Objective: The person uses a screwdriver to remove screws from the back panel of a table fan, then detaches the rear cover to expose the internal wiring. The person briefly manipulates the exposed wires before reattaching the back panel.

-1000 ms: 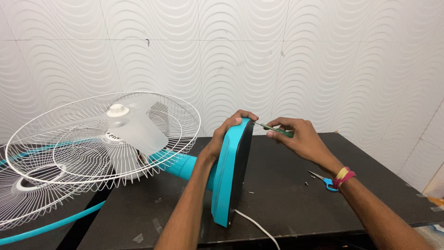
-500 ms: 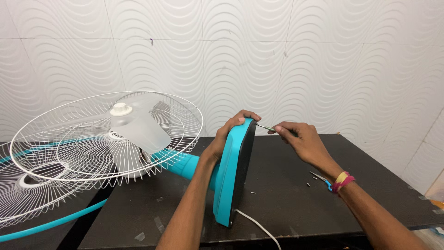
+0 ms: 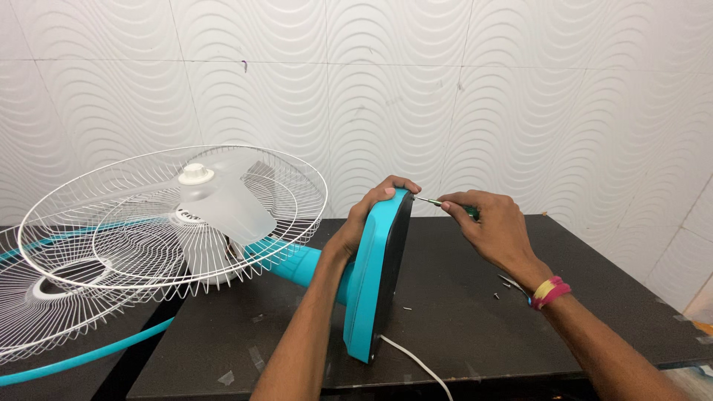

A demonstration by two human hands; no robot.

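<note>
A teal pedestal fan lies on its side on a black table [image 3: 475, 319]. Its round teal base [image 3: 375, 278] stands on edge, black underside facing right. My left hand [image 3: 371, 212] grips the base's top rim. My right hand [image 3: 490, 226] holds a green-handled screwdriver [image 3: 445, 203], its thin tip touching the upper part of the base's underside. The teal stem [image 3: 293, 261] runs left to a white wire cage [image 3: 174, 223] with translucent blades and a white hub.
A second white wire guard [image 3: 44, 297] with a teal rim lies at the left, off the table. A white power cord [image 3: 416, 364] trails from the base toward the front edge. Small screws [image 3: 496, 295] lie near my right wrist. A wavy white tiled wall stands behind.
The view has shifted slightly. My right hand with the screwdriver has edged a little nearer the base; my left hand keeps its grip on the rim.
</note>
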